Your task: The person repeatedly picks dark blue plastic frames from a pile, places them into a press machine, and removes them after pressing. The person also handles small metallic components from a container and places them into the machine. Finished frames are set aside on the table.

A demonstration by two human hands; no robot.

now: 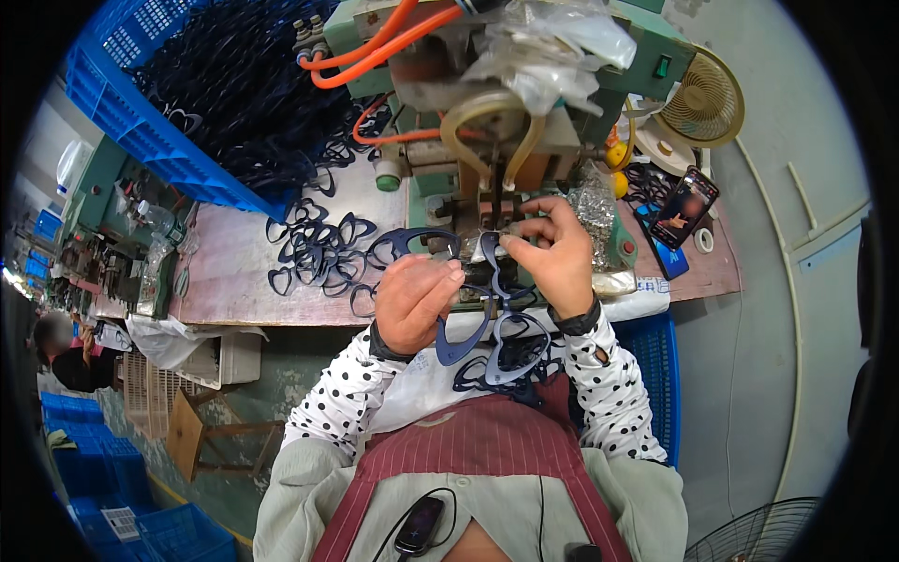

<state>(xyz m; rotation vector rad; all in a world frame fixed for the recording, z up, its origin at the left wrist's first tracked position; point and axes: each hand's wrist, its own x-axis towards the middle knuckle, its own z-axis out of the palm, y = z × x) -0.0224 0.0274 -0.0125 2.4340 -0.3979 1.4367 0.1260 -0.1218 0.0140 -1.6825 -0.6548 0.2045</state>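
Observation:
My left hand (414, 298) is closed around a dark blue heart-shaped spectacle frame (426, 245), holding it up to the small green bench machine (487, 178). My right hand (554, 253) pinches the same frame front near the machine's clamp, with more dark blue frames (510, 342) hanging below it over my lap. A loose pile of dark blue frames (318, 248) lies on the worn pink bench top (234, 272) just left of my hands.
A big blue crate (112, 103) heaped with dark frames sits at the back left. Orange hoses (375, 51) and clear plastic wrap top the machine. A phone (685, 206), tape roll (703, 240) and small fan (702, 103) stand at right. Blue crates (84, 459) sit on the floor; another person (70, 351) works at left.

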